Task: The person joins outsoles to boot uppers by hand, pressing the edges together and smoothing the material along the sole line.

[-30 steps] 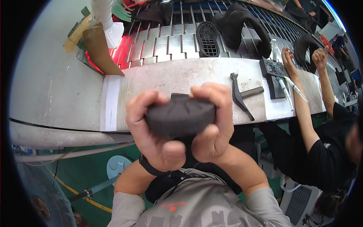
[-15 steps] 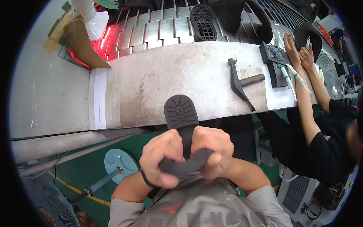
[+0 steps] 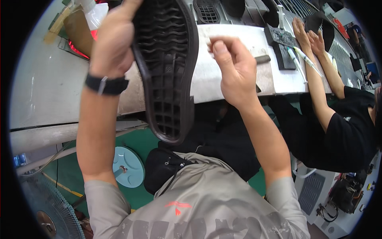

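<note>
- Sole (image 3: 169,75), black, hangs upright in the air at eleven o'clock on the view's dial, its wider end cut by the upper edge and its heel end pointing towards six. Wavy ridges fill its wide part, a grid of square hollows the narrow one.
- Left hand (image 3: 113,46), between ten and eleven o'clock and blurred, grips the sole at its upper left edge; its fingers run towards the upper edge of the view, so their exact hold cannot be made out. A black wristband (image 3: 106,85) circles that wrist.
- Right hand (image 3: 238,73), between one and two o'clock, is raised apart from the sole, fingers loosely curled and thumb beside the forefinger.
- Grey shirt (image 3: 199,215) with a red mark fills six o'clock.
- Pale worktop (image 3: 211,85) spreads behind the sole and both hands.
- Tool handle (image 3: 262,59), short, pokes out near two o'clock, partly hidden by the right hand.
- Dark speckled block (image 3: 280,38) lies past it, with two syringes (image 3: 297,61) slanting at its side towards two.
- Second sole (image 3: 207,11), also black, lies at twelve beyond the worktop's far edge.
- White bottle (image 3: 93,16) stands between ten and eleven.
- Co-worker (image 3: 346,129), in black, sits around three, both hands held near the block.
- Light-blue round base (image 3: 129,169) rests on the green floor (image 3: 68,171) near eight, with a fan (image 3: 47,211) farther out.
</note>
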`<state>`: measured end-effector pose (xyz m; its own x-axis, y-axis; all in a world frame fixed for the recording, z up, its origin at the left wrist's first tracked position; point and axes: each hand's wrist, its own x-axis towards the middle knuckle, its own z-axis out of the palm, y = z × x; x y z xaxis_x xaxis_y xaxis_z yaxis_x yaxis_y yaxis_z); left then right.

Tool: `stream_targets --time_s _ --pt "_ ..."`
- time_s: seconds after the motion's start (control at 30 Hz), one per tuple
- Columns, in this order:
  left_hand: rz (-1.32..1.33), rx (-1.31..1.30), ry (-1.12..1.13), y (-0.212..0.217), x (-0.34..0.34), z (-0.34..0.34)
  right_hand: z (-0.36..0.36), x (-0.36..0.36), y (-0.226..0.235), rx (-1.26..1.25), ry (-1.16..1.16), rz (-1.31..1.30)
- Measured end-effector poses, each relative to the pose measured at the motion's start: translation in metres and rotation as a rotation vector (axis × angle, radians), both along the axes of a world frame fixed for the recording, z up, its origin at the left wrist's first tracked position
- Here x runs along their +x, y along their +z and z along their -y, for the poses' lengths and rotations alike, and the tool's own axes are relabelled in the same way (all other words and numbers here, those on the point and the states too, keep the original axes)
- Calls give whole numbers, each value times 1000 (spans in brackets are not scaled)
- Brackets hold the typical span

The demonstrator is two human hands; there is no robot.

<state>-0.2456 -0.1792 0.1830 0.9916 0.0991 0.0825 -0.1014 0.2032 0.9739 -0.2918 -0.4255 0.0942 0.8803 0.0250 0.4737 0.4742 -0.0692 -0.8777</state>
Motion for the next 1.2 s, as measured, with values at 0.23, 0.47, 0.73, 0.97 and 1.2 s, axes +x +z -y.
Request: stream_targets --time_s 0.23,0.47,0.73,0.97,1.2 --pt "-190 431 165 -141 36 -45 21 -15 -46 -352 -106 124" --pt "-78 452 49 -149 19 -43 24 -9 -48 -372 -66 127" --pt "6 613 122 -139 11 -33 25 -28 -43 -285 26 137" --pt "-131 568 155 -129 80 -31 4 -49 -39 -545 113 157" --pt "-9 1265 477 -126 275 -101 17 -13 -32 -654 150 132"
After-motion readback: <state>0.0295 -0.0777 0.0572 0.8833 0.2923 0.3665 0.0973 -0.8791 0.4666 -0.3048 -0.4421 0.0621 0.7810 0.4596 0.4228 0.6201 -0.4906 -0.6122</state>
